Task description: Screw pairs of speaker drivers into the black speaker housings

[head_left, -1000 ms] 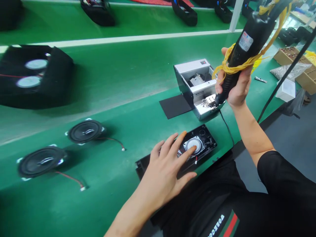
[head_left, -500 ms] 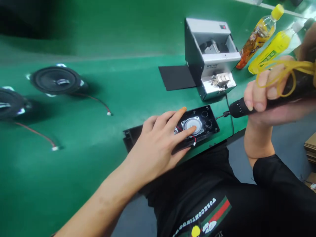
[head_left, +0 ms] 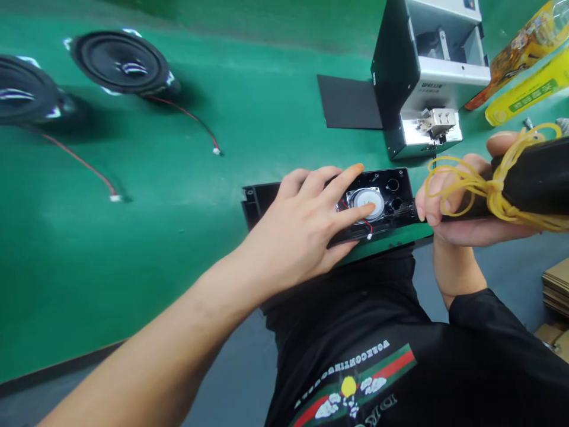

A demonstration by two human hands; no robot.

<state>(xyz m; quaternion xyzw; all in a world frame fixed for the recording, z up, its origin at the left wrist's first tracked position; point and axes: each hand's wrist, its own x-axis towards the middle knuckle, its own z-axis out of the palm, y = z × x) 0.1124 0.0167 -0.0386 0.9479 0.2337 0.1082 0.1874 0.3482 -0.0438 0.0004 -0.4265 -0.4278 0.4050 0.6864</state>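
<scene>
A long black speaker housing (head_left: pixel 262 197) lies at the table's near edge. A small round speaker (head_left: pixel 363 197) with a white back sits in it, with a thin red wire ending in a white plug (head_left: pixel 369 236). My left hand (head_left: pixel 297 231) grips the housing, thumb along the near side, index fingertip on the small speaker. My right hand (head_left: pixel 484 232) is closed around a black electric screwdriver (head_left: pixel 536 178) with yellow cord (head_left: pixel 494 187) tied about it. The screwdriver's front end is over the housing's right end; its bit cannot be made out.
Two large black speakers (head_left: pixel 120 62) with wires lie at the left. A grey and black machine (head_left: pixel 453 77) stands at the back right, beside a flat black sheet (head_left: pixel 349 102). Two drink bottles (head_left: pixel 528 89) lean into view far right. Stacked cardboard (head_left: pixel 558 284) is below.
My right hand has brought the screwdriver left and tilted it down onto the housing's right end. My left hand keeps its grip. The camera view has shifted.
</scene>
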